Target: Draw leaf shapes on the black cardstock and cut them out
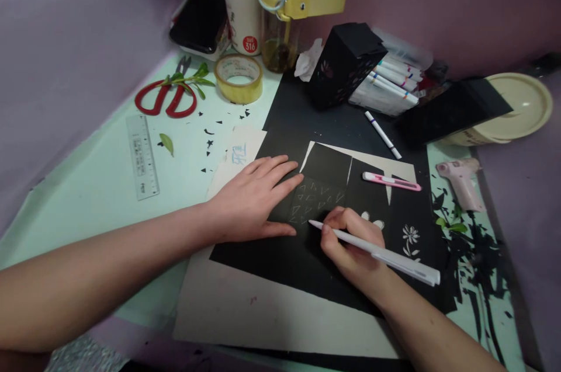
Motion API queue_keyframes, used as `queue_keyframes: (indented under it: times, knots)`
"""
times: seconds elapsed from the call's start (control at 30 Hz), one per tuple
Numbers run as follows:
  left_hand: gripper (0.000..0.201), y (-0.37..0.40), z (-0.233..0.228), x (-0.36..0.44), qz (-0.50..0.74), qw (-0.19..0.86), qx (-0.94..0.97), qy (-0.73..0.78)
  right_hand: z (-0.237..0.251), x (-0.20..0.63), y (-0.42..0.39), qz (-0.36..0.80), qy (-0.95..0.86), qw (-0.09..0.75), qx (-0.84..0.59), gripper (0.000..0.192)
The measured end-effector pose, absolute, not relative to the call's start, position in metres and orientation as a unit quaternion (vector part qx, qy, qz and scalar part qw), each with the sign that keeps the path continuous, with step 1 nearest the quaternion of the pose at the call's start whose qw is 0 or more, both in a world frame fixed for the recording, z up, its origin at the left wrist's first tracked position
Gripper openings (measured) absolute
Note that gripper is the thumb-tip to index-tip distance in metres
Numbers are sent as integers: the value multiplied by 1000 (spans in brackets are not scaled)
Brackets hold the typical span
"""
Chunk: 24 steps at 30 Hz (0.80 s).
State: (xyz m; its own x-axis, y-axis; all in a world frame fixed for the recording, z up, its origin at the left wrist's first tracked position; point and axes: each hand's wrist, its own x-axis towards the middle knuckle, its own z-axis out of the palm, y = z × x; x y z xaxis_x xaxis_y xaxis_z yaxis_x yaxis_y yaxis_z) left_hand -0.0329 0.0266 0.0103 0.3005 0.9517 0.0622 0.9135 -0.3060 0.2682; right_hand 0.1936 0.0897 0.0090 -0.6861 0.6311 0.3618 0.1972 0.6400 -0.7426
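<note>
My left hand (254,200) lies flat with fingers spread on a black paper sheet (284,255), pressing it down beside a patch of small drawn triangles (313,202). My right hand (350,243) grips a white pen (390,255), its tip touching the black paper just below the triangles. White flower cut-outs (411,237) show to the right of that hand. A pink craft knife (391,181) rests on the black paper above it.
Red scissors (165,97), a clear ruler (142,156) and a tape roll (239,77) lie at the back left. A black cut-out box (344,62), a marker set (390,86), a loose marker (383,134), a pink glue gun (462,182) and black scraps (477,261) crowd the right.
</note>
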Motion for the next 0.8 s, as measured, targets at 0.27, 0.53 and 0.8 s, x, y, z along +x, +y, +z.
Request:
queue_keyframes:
  times: [0.27, 0.53, 0.8]
  knots:
    - [87, 26, 11, -33, 108, 93, 799, 585, 5, 196, 89, 403, -801, 354, -267, 19]
    - [90, 27, 13, -33, 96, 92, 798, 587, 8, 202, 97, 423, -719, 452, -315, 9]
    - [88, 28, 16, -34, 90, 93, 803, 582, 15, 200, 105, 426, -716, 393, -388, 3]
